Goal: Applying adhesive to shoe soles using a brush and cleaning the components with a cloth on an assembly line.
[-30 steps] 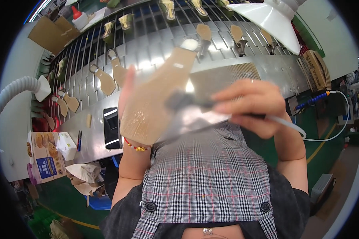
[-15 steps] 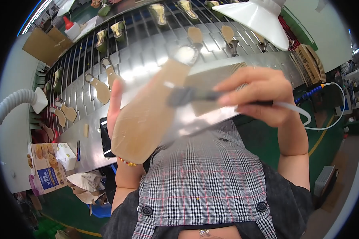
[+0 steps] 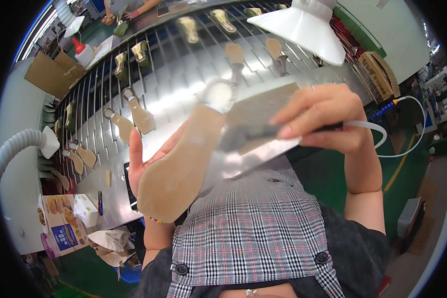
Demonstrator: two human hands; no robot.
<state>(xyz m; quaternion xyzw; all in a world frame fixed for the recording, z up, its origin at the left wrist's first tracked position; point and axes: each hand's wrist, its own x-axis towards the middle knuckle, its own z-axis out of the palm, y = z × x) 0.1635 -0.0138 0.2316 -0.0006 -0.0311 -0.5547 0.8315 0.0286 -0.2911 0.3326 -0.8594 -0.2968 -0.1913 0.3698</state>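
Observation:
My left hand [image 3: 143, 160] holds a tan shoe sole [image 3: 180, 166] from underneath, tilted up with its heel end toward the conveyor. My right hand [image 3: 324, 119] grips a dark tool [image 3: 251, 136] with a white hose [image 3: 382, 133] trailing to the right. The tool's blurred tip lies over the upper part of the sole. Both hands are raised in front of my checked shirt.
A metal slat conveyor [image 3: 179, 74] carries several shoes on lasts. A white lamp shade [image 3: 303, 27] hangs at top right. A grey suction hose [image 3: 20, 146] is at left. A snack box [image 3: 59, 231] and crumpled paper [image 3: 111, 243] lie low left. Another person works at the far top.
I have lifted the sole and tool closer to the camera. The tool has slid along the sole, and my left hand's fingers show more around its edge.

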